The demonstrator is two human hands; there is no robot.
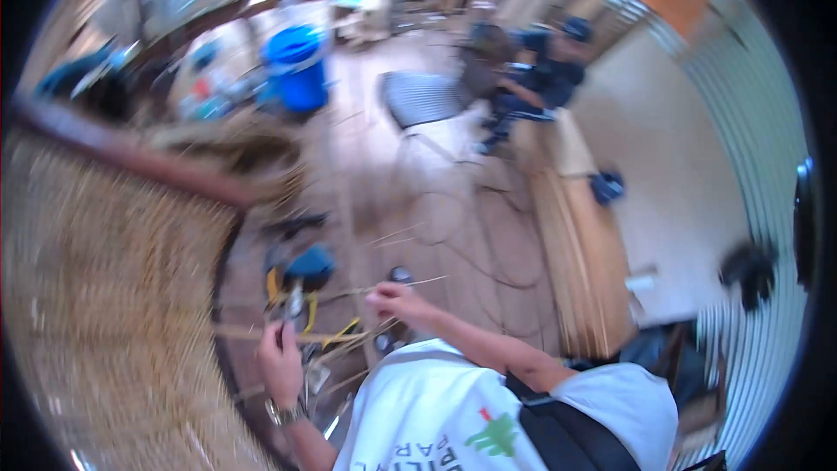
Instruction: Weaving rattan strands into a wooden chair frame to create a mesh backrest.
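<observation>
Strip point(427, 281) looks thin, pale, nearly straight.

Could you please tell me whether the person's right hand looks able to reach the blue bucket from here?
Probably not as things stand: the blue bucket is well across the floor, seemingly too far from the right hand, which also appears to pinch a thin strip.

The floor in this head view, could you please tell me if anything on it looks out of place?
Somewhat: thin strands curl loosely across the floorboards, and pale slivers lie scattered ahead of the right hand; both look untidy rather than set in order. Blur leaves any damage unclear.
</observation>
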